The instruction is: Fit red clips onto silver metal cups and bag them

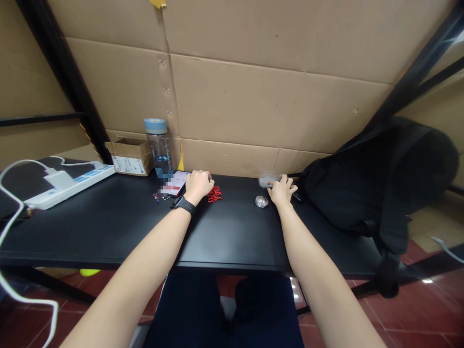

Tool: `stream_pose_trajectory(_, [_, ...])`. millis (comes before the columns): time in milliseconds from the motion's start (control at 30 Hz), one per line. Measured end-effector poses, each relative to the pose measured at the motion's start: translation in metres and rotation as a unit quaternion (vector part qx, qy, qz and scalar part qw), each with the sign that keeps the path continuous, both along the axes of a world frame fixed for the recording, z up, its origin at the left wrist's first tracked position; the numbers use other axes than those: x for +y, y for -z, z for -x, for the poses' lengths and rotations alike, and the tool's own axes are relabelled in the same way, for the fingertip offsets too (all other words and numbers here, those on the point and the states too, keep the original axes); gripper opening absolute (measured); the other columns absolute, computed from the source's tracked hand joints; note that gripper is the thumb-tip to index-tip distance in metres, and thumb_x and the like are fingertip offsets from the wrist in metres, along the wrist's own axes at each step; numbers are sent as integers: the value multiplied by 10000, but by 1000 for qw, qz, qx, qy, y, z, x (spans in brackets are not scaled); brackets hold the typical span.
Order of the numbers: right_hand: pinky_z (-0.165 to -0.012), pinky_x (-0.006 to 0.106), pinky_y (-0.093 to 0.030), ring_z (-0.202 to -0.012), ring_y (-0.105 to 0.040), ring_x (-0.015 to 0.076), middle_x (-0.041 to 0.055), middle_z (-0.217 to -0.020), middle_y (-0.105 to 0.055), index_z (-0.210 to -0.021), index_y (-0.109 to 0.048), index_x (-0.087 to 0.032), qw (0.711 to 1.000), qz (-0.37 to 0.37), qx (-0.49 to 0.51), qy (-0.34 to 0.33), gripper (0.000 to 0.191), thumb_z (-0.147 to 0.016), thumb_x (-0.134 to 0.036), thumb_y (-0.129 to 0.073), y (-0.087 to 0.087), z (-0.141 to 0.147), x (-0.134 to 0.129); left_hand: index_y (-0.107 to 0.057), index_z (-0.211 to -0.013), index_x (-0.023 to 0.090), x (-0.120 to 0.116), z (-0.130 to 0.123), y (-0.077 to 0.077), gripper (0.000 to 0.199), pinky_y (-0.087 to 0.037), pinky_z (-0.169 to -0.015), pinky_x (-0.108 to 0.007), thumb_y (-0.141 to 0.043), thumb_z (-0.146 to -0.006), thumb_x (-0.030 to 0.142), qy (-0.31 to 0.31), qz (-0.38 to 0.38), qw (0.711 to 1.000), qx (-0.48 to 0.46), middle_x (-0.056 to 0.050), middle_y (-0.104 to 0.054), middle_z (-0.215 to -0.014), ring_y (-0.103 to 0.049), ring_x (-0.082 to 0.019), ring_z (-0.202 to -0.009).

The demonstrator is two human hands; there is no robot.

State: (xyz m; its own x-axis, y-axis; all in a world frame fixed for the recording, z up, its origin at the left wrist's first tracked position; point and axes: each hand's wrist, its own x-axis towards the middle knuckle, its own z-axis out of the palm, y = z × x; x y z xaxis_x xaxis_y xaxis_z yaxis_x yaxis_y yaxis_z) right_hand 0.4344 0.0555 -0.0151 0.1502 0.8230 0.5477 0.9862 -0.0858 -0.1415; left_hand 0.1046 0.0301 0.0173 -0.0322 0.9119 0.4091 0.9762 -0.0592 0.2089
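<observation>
My left hand, with a dark watch on its wrist, is closed with the fingers curled down on the table. It lies between a white and red card, partly blurred out, and a bundle of red cord. Whatever is under those fingers is hidden. My right hand has its fingers bent but apart, beside a blurred translucent item that its thumb side seems to touch. A small round clear case sits just left of this hand. A dark thin object lies by its outer fingers.
A clear bottle with a blue lid and an open cardboard box stand at the back left. A white power strip with a plugged-in charger lies further left. A black backpack fills the table's right end. Cardboard walls the back.
</observation>
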Motion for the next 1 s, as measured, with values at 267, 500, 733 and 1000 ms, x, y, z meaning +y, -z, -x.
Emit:
stream_pose_trajectory(267, [-1007, 562, -251, -1269, -306, 355, 124, -1418, -482, -880, -809, -240, 999, -36, -24, -16, 234, -881, -234, -575, 0, 4, -3, -745, -981, 232, 0, 0, 2, 251, -402, -946, -462, -528, -892, 324, -9, -22, 1000, -1, -117, -719, -1109, -554, -339, -1119])
stream_pose_trajectory(500, [-972, 522, -243, -1243, -309, 333, 127, -1376, -494, -900, -782, -240, 995, -91, 14, -29, 228, -876, -241, -555, -7, 0, -6, -734, -1015, 241, 1, 1, 5, 250, -383, -944, -474, -539, -887, 333, -9, -40, 999, -5, -109, -709, -1139, -523, -344, -1150])
stream_pose_trajectory(733, [-942, 501, -241, -1201, -336, 322, 122, -1305, -525, -906, -757, -238, 990, -128, 48, -29, 243, -915, -265, -515, -17, -1, -10, -738, -1010, 249, 3, 1, 6, 252, -378, -940, -485, -542, -883, 342, -10, -36, 999, -3, -114, -704, -1154, -513, -346, -1162])
stream_pose_trajectory(1000, [-929, 485, -248, -1143, -385, 325, 140, -1209, -568, -935, -736, -221, 985, -158, 63, -21, 255, -935, -295, -492, -20, -2, -10, -743, -998, 249, 2, -1, 6, 257, -373, -951, -493, -532, -881, 334, 0, -34, 999, -6, -118, -706, -1156, -511, -352, -1169])
